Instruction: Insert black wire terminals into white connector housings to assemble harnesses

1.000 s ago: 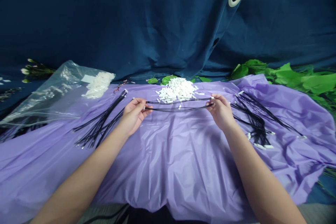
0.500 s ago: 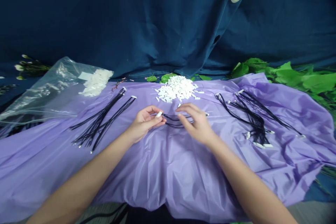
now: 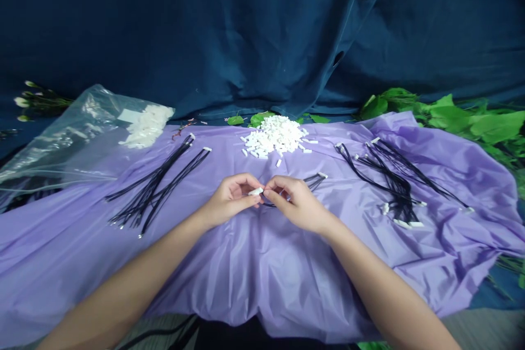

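Between finger and thumb, my left hand (image 3: pixel 237 197) pinches a small white connector housing (image 3: pixel 256 191). My right hand (image 3: pixel 296 200) is closed on a black wire right beside that housing, and the fingertips of both hands almost touch. Whether the wire's tip sits inside the housing is too small to make out. More of the black wires (image 3: pixel 315 179) run out behind my right hand to a white connector at their far end. Just beyond the hands lies a heap of white connector housings (image 3: pixel 275 134), with one loose housing (image 3: pixel 279 163) nearer to me.
A bundle of black wires (image 3: pixel 151 191) lies to the left. Several wire harnesses (image 3: pixel 396 188) with white ends lie to the right. A clear plastic bag (image 3: pixel 92 120) holding white pieces rests at the back left. Green leaves (image 3: pixel 471 120) border the purple cloth (image 3: pixel 262 279); a blue curtain (image 3: pixel 184 38) hangs behind.
My right hand has moved left and closed on a wire by the white housing. My left hand has shifted slightly right and turned the housing.
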Motion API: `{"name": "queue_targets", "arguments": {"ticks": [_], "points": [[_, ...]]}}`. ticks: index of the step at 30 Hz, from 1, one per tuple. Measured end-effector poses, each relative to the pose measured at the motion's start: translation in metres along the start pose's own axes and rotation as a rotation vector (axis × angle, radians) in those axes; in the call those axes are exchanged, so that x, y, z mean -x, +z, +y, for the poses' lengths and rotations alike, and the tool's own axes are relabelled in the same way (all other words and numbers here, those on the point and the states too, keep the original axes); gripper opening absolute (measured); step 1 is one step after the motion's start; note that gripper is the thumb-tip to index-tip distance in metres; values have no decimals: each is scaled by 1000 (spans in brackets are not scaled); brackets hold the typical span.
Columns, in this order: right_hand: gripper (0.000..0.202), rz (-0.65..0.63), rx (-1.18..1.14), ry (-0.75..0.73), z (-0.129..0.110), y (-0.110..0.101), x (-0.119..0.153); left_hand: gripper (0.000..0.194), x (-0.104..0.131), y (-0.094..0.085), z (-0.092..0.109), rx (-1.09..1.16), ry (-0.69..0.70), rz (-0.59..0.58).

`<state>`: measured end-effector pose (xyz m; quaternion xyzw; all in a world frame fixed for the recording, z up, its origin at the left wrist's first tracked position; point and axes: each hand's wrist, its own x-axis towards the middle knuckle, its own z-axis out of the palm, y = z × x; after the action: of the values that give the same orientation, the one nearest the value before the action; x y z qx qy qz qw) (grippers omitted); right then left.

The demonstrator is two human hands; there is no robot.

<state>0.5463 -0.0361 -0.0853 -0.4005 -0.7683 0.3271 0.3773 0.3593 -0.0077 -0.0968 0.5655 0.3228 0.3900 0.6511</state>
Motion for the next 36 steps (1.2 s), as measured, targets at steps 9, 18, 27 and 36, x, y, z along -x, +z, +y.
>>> {"name": "queue_targets", "arguments": {"ticks": [9, 18, 27, 36], "points": [[10, -84, 223, -121, -1, -5, 2, 17, 5, -3, 3, -259, 50, -114], [14, -297, 199, -209, 6, -10, 0, 13, 5, -11, 7, -288, 156, -217], [16, -280, -12, 68, 33, -65, 3, 19, -7, -57, 29, 190, 182, 50], [16, -369, -401, 221, 43, -85, 13, 11, -13, -81, 35, 394, 213, 170]]}}
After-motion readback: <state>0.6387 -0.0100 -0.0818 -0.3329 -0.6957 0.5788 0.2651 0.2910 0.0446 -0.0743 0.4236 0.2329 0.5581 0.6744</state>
